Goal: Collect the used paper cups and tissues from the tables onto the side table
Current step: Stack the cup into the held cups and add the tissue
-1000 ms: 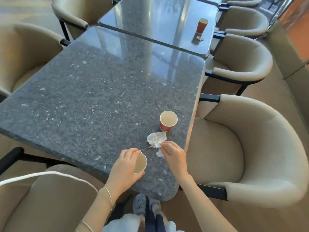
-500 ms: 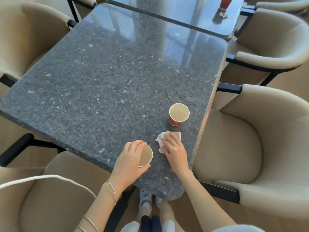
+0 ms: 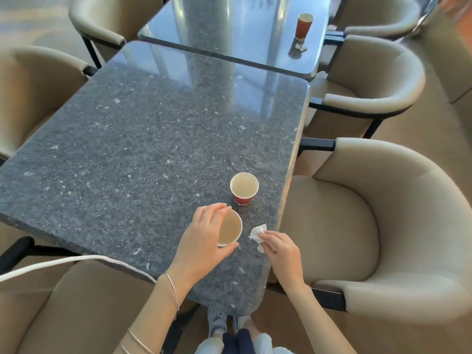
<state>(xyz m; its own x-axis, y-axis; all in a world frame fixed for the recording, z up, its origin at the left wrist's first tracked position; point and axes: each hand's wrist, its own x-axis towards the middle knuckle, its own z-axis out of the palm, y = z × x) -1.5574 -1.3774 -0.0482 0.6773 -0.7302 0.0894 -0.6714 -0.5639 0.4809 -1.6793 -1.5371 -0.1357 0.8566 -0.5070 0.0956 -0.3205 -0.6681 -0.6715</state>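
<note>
My left hand [image 3: 201, 241] grips a paper cup [image 3: 229, 228] by its side, mouth tilted toward me, just above the near end of the dark granite table [image 3: 143, 139]. My right hand [image 3: 279, 247] pinches a crumpled white tissue [image 3: 258, 232] near the table's right edge. A second red paper cup [image 3: 244, 187] stands upright on the table just beyond both hands. On the farther table [image 3: 229, 29] stands a taller red cup [image 3: 304, 25] with a small tissue scrap [image 3: 301, 47] at its foot.
Beige armchairs ring the tables: one close on the right [image 3: 383, 226], another behind it [image 3: 367, 83], others on the left [image 3: 33, 85] and below me [image 3: 71, 307]. A white cable [image 3: 63, 263] crosses the near chair. My feet [image 3: 217, 323] show under the table's near corner.
My right hand has picked the tissue up off the table and drawn it toward me. My left hand has moved with its cup closer to the standing cup. The camera has tilted up.
</note>
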